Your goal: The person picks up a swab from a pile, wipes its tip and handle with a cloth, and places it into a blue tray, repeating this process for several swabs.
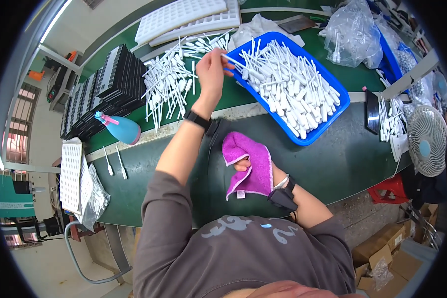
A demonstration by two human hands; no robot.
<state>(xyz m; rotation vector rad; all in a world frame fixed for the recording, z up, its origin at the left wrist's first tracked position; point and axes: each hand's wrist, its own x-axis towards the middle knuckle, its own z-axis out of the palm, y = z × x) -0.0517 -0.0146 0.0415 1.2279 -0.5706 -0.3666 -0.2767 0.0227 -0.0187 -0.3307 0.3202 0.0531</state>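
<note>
We see the left hand point(211, 67) pinching a white dropper point(233, 60) at the blue tray's point(332, 115) upper-left rim, long axis pointing right; the right hand point(248, 166) grips a purple cloth point(248, 164) at lower centre.

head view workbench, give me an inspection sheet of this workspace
surface: green bench, bare in front of the person
job's things: blue tray full of white droppers; loose pile of droppers left of it
clutter: spray bottle, black trays, white trays, plastic bags
grippers: left hand pinches one dropper at the tray's edge; right hand holds a purple cloth
cables: grey hose by the floor
surroundings: fan, cardboard boxes, red stool
</note>
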